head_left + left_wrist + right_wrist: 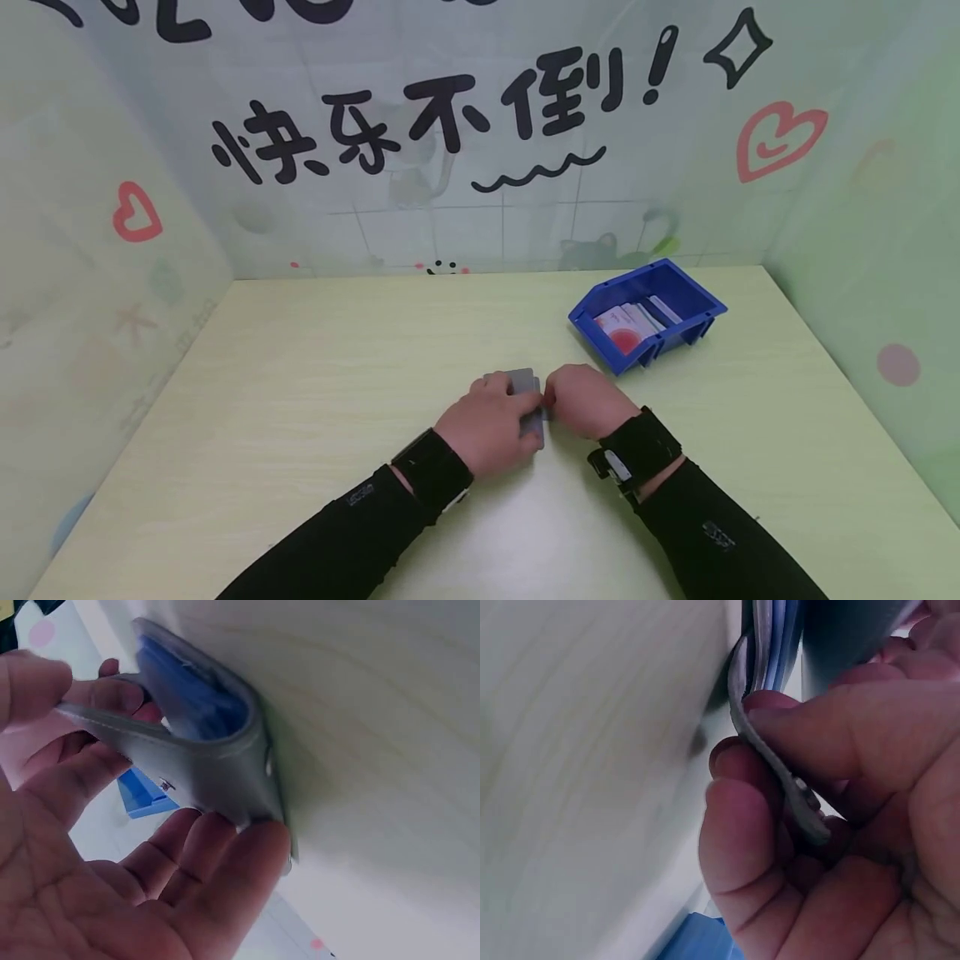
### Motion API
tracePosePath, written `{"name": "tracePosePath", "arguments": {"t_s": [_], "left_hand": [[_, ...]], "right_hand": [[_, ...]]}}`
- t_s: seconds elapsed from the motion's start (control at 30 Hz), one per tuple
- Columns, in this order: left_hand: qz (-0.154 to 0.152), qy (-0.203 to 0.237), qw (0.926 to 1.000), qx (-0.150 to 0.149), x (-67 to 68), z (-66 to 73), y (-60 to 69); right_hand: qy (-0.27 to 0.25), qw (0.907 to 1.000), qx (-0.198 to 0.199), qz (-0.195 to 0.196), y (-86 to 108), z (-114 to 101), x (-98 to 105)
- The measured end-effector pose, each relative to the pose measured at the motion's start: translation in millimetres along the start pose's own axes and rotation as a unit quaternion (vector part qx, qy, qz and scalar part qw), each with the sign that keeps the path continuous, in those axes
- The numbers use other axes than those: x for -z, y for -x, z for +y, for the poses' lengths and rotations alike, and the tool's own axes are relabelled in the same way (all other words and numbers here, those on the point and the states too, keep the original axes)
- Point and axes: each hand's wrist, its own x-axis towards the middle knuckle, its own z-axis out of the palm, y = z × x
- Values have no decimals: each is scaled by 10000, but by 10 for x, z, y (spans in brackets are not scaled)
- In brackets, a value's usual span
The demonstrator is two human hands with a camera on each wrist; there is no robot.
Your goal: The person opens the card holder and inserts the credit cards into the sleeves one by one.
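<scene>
A small grey card wallet (522, 382) with a fold-over cover stands partly open on the table, in front of the person. My left hand (491, 425) holds its cover, thumb on the upper edge and fingers against the outer face, where a small metal snap shows in the left wrist view. Blue plastic card sleeves (202, 705) sit inside the fold. At the wallet's right side my right hand (588, 400) pinches its grey closing strap (780, 769) between thumb and fingers. A metal stud shows on the strap in the right wrist view.
Behind the right hand stands a blue plastic bin (678, 287) with several cards or small packets (622, 325) in it. The pale wooden table (337, 358) is bordered by printed fabric walls at the back and both sides.
</scene>
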Motion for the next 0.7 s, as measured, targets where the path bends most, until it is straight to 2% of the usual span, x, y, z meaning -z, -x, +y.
{"name": "tracePosePath", "arguments": {"t_s": [0.2,0.33,0.5,0.7], "left_hand": [[-220,794,9966,94,116,-67,32],[-248,1239,9918,196,182,-127,40],[-120,1387,9898,315,234,-177,32],[51,1459,9876,571,323,-232,29]], "right_hand": [[-95,9998,144,120,0,9,-19],[-74,9998,89,129,-3,2,-34],[-62,9999,-55,96,4,-26,-29],[-27,9998,-34,206,15,-66,-13]]}}
